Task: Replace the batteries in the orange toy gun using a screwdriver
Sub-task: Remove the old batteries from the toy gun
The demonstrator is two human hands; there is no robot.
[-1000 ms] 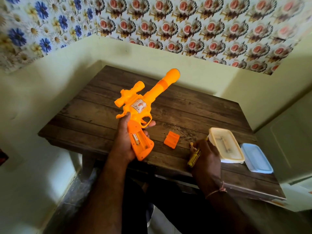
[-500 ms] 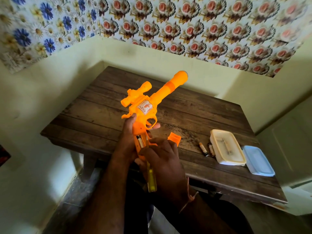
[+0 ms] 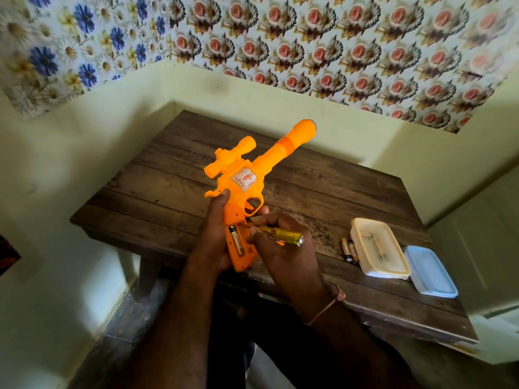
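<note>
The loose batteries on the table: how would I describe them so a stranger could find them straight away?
Start at the wooden table and go to its right side, where a cream container sits beside a pale blue lid. The two loose batteries lie side by side on the wood, right against the container's left edge. They are small, dark, gold-banded cylinders, unlike the boxy plastic pieces next to them.

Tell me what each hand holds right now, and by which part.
Left hand grips the orange toy gun by its handle, below the trigger. Right hand holds the screwdriver by its yellow handle.
</note>
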